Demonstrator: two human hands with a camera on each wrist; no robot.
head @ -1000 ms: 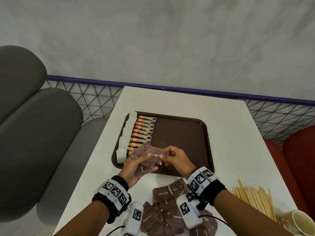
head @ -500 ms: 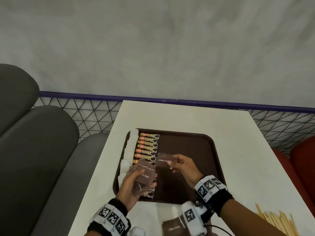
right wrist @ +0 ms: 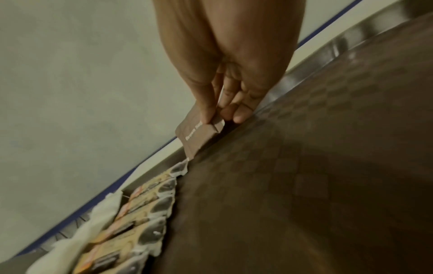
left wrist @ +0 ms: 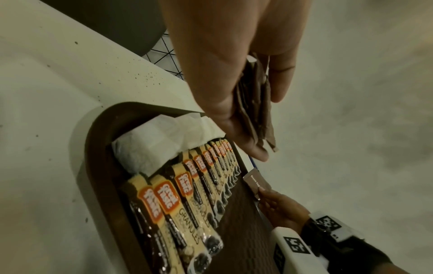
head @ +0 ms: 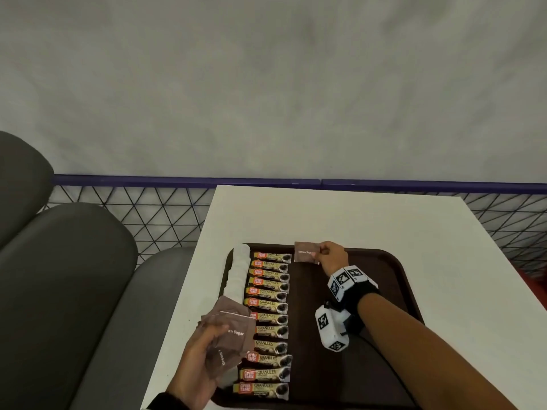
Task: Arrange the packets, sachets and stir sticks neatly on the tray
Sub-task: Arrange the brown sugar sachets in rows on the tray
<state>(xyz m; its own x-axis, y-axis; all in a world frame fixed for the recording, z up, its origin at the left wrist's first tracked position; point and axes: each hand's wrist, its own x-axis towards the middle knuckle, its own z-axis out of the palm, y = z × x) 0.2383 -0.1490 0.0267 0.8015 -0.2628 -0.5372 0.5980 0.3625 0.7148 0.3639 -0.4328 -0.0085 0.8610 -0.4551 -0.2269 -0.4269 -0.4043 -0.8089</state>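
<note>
A dark brown tray lies on the white table. Along its left side runs a column of white packets, then a column of coffee granule sachets. My right hand pinches one brown sugar sachet at the tray's far edge, right of the top coffee sachet; in the right wrist view this brown sugar sachet hangs just above the tray floor. My left hand grips a fanned stack of brown sugar sachets over the tray's near left corner, seen edge-on as a stack.
Grey cushioned seats stand left of the table. A wire mesh fence with a blue rail runs behind it. The tray's middle and right part is bare brown surface.
My right hand took one brown sugar sachet off the stack and carried it to the tray's far edge. The left hand stayed with the stack. The head view tilted up, hiding the loose sachets and stir sticks.
</note>
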